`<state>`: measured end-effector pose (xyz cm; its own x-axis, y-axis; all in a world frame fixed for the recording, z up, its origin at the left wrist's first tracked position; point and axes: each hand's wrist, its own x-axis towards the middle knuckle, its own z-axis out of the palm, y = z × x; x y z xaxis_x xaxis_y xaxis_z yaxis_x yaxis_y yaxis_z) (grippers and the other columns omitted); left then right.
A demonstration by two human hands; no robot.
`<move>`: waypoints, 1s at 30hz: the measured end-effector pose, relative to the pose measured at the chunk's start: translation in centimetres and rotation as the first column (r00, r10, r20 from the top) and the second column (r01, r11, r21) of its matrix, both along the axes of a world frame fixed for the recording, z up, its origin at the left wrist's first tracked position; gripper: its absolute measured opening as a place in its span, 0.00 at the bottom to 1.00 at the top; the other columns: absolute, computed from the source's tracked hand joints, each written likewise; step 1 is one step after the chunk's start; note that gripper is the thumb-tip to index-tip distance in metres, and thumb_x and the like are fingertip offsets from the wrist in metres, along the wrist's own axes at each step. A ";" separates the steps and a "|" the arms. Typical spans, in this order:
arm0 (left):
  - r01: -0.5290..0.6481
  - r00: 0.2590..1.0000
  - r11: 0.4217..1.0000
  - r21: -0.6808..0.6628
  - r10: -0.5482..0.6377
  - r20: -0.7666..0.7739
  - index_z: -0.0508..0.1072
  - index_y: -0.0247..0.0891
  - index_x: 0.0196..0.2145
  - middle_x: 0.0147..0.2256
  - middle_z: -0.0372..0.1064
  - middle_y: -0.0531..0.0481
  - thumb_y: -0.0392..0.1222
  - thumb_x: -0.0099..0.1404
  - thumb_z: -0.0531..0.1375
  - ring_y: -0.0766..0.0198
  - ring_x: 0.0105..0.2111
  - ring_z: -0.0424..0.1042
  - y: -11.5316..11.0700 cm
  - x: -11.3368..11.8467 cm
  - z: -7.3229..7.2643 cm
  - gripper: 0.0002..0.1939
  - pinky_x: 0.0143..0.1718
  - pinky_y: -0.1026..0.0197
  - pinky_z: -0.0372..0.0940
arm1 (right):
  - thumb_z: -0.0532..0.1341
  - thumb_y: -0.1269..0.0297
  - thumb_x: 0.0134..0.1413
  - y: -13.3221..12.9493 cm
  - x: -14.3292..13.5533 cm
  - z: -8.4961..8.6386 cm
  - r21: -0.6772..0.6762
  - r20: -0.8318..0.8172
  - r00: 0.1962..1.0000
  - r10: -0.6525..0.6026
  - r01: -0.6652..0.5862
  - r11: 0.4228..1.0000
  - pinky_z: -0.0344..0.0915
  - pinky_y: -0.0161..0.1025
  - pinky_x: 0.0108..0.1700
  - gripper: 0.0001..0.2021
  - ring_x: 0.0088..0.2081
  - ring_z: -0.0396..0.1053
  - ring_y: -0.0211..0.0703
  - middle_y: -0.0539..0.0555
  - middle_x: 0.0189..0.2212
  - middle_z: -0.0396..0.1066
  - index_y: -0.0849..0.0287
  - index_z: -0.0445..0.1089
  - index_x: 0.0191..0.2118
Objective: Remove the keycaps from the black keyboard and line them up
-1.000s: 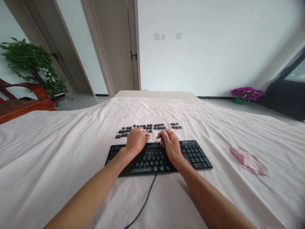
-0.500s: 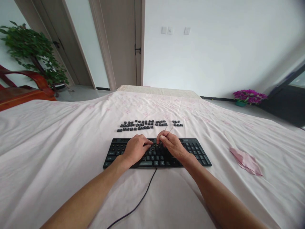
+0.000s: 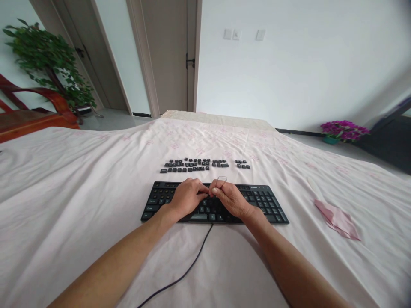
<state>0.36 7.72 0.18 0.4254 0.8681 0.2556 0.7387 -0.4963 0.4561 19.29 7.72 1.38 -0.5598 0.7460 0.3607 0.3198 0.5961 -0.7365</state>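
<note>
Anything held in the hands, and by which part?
The right hand grips a thin wire tool; one end shows, but the gripped part is hidden. Whether the left hand holds anything, I can't tell.

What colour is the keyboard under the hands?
The keyboard is black; it shows in the head view, the only one here.

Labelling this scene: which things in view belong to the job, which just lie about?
In the job:
keyboard
loose keycaps, in rows beyond it
wire tool, in the right hand

Lying about:
pink cloth
purple flowers
leafy plant
wooden chair
</note>
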 end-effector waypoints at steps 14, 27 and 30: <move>0.008 1.000 1.000 0.004 -0.008 -0.002 0.79 0.48 0.35 0.33 0.73 0.53 0.43 0.62 0.61 0.61 0.36 0.68 0.0 -0.1 -0.1 0.06 0.38 0.61 0.59 | 0.47 0.57 0.68 -0.2 -0.4 -0.8 0.036 0.018 0.996 -0.087 0.086 0.996 0.61 0.37 0.39 0.17 0.32 0.64 0.40 0.51 0.28 0.67 0.57 0.63 0.30; 0.004 1.000 1.000 0.006 -0.004 0.004 0.80 0.51 0.38 0.33 0.74 0.53 0.47 0.61 0.62 0.61 0.36 0.68 -0.5 0.2 0.4 0.08 0.40 0.61 0.60 | 0.47 0.54 0.67 -0.8 -0.1 -1.0 0.004 -0.067 0.988 -0.140 0.140 0.990 0.61 0.39 0.40 0.19 0.31 0.65 0.41 0.52 0.28 0.66 0.58 0.64 0.29; -0.020 1.000 1.000 0.009 0.020 0.004 0.80 0.50 0.37 0.33 0.74 0.52 0.50 0.61 0.62 0.60 0.36 0.68 -0.7 0.6 0.5 0.09 0.39 0.60 0.60 | 0.48 0.55 0.67 -1.0 -0.1 -0.9 0.019 -0.075 0.985 -0.155 0.156 0.987 0.61 0.39 0.39 0.18 0.31 0.65 0.41 0.51 0.27 0.66 0.58 0.64 0.29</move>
